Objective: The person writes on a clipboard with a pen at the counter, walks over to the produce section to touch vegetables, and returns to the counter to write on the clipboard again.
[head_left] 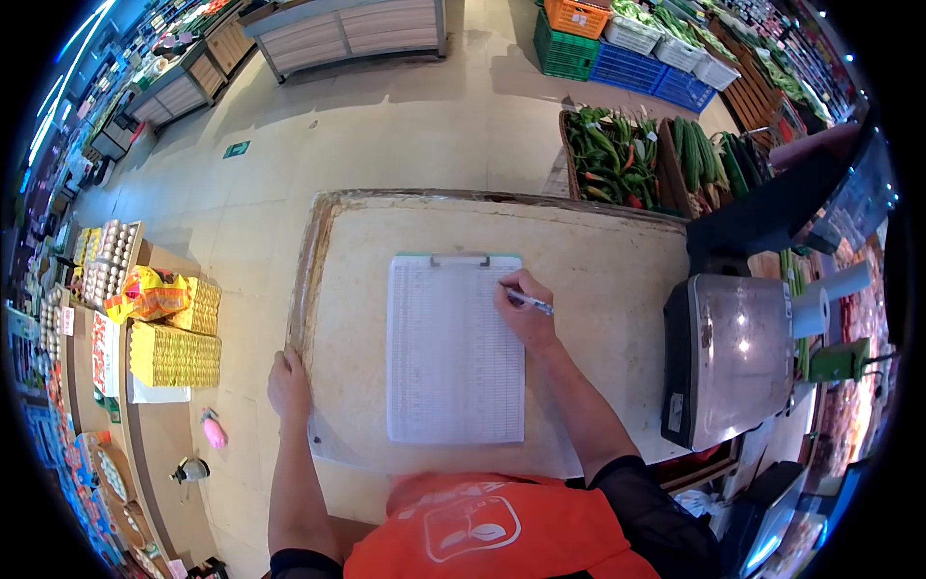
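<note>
A clipboard [456, 260] with a printed form [449, 357] under its metal clip lies flat on the worn table top [362, 227]. My right hand [526, 304] is closed around a pen [530, 301], resting at the upper right part of the sheet. The writing tip is hidden by the fingers or too small to make out. At the table's left edge, my left hand [288, 384] is curled over the rim, and its fingertips are partly hidden.
To the right stands a weighing scale [728, 357] with a paper roll [812, 314] beyond it. Crates of green peppers [612, 154] and cucumbers [696, 154] sit past the table's far right corner. Yellow egg trays [176, 354] are stacked at the left.
</note>
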A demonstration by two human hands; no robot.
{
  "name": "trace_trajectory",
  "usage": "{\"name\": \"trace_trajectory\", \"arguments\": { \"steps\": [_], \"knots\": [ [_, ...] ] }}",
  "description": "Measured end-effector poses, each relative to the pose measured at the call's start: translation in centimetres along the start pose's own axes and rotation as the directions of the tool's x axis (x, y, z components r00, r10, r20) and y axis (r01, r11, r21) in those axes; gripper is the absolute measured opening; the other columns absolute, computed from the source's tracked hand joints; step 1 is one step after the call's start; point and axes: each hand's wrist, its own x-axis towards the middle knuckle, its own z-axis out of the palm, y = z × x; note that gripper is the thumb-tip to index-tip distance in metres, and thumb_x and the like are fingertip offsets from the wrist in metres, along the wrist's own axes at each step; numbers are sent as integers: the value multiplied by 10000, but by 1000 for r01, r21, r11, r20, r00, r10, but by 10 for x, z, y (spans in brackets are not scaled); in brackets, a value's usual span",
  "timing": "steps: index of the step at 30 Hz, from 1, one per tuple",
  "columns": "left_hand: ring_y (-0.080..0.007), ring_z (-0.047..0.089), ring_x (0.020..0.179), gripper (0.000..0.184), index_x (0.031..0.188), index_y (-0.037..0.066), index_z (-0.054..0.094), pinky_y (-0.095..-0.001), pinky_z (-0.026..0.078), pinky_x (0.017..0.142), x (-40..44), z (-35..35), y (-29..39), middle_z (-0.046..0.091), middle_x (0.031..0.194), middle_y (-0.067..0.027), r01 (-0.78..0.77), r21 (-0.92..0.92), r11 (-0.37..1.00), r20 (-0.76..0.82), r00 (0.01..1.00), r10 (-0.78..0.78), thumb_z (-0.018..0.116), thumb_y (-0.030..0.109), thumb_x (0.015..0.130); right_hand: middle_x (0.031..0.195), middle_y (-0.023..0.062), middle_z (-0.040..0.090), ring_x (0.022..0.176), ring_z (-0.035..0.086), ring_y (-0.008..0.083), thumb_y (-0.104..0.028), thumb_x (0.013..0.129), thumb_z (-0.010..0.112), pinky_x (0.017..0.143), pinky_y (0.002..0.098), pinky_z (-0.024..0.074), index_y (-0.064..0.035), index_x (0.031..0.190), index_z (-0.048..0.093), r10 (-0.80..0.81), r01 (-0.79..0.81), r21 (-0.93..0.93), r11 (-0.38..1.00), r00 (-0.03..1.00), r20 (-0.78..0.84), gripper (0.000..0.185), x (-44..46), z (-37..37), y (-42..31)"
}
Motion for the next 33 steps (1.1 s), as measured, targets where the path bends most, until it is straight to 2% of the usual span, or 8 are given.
{"name": "trace_trajectory", "arguments": {
  "steps": [2,5,8,11,17,23,29,33],
  "knots": [
    [-453,619,828,494,902,18,597,-539,460,718,1,0,-1,656,864,-253,1,6,1000,4,1000,-1,382,438,1046,737,59,669,648,612,77,-34,856,719,608,251,509,-10,884,631,-22,22,21,1000,1000,0,95,0,2,3],
    [-453,617,824,497,896,16,593,-539,458,715,2,2,-3,653,857,-254,-3,0,1000,3,1000,3,382,441,1046,732,58,662,648,605,72,-29,855,716,608,249,506,-9,882,628,-20,20,6,1000,1000,6,94,-1,2,4],
    [-453,618,827,501,896,15,594,-538,459,717,2,3,-4,655,862,-256,-9,3,1000,-2,1000,9,382,443,1045,746,131,689,671,708,212,-48,818,735,605,315,545,-46,871,638,4,-4,-23,1000,1000,15,111,0,1,4],
    [-453,619,830,500,899,16,597,-539,459,718,3,3,-4,657,867,-257,1,8,1000,0,1000,-1,385,445,1044,744,135,688,666,708,221,-48,814,733,604,317,543,-48,868,637,14,-14,-20,1000,1000,22,110,0,1,4],
    [-452,625,824,501,897,16,603,-538,463,713,2,2,-3,664,865,-252,-4,7,1000,-14,1000,4,388,444,1043,714,92,671,617,653,149,-44,819,726,592,295,526,-42,876,633,64,-69,-33,997,990,-127,109,2,2,3],
    [-452,629,820,492,885,15,605,-538,468,715,2,2,-3,666,863,-251,-16,9,1000,-24,1000,17,389,426,1046,715,20,645,633,569,46,-19,853,707,579,234,481,-12,876,620,94,-93,25,995,995,-37,90,-3,-2,5],
    [-454,630,823,485,894,17,609,-541,467,716,3,4,-5,668,862,-251,-14,17,1000,-13,1000,15,393,423,1046,733,26,657,635,561,45,-28,862,720,577,225,472,-11,888,633,16,-18,57,998,999,27,93,-10,-2,9],
    [-467,624,844,502,911,17,609,-549,463,727,2,0,-1,664,881,-266,14,9,1000,15,1000,-14,384,447,1042,777,101,708,703,702,156,-47,827,742,643,291,554,-38,910,666,69,-69,4,998,996,56,113,-9,-5,3]
  ]
}}
